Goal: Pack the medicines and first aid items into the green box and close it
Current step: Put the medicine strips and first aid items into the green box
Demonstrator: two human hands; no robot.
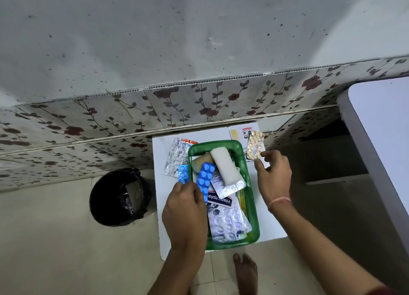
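Right fingers: thumb and forefinger of the right hand pinch the near edge of a gold blister strip, which is tilted above the table just right of the box.
Left fingers: the left hand has fingertips closed on the near end of a blue blister strip that leans over the box's left wall.
Green box: the green box sits open on a small white table; no lid is visible.
Contents: a white gauze roll, a tan bandage roll, a plaster carton and clear blister sheets, stacked loosely.
Items outside: a second blue strip and silver foil strips left of the box; a printed carton beyond the gold strip.
Risk, closure: the rolls appear to stand above the rim; a lid would likely not seat unless they are laid flat.
Risk, spill: strips resting on the wall could slide out to the floor or toward the black bin.
Risk, omission: pieces half hidden under others may be missed.
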